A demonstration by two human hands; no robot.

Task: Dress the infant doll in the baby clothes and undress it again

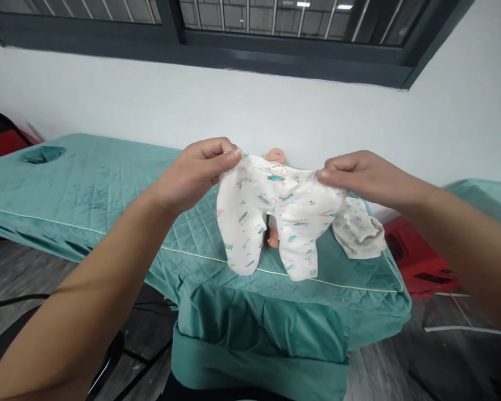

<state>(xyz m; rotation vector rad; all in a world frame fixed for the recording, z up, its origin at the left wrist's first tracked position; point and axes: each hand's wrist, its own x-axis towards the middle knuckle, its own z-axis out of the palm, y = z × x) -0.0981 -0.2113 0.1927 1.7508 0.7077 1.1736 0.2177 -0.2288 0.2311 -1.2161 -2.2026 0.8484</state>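
White baby pants (300,206) with a teal and pink print hang spread out between my two hands, legs downward. My left hand (206,164) pinches one end of the waistband, and my right hand (357,175) pinches the other end. Behind the pants is a baby doll (276,155); the top of its head shows above the waistband and a small part of it shows between the pant legs. The rest of the doll is hidden. To the right, a folded white printed cloth (359,229) lies on the bed, below my right hand.
A massage bed with a quilted teal cover (108,184) runs along the white wall, its face hole (44,154) at the far left. Red plastic stools (417,262) stand at the right end. A dark-framed window (275,50) is above. Black chair parts (112,351) are at lower left.
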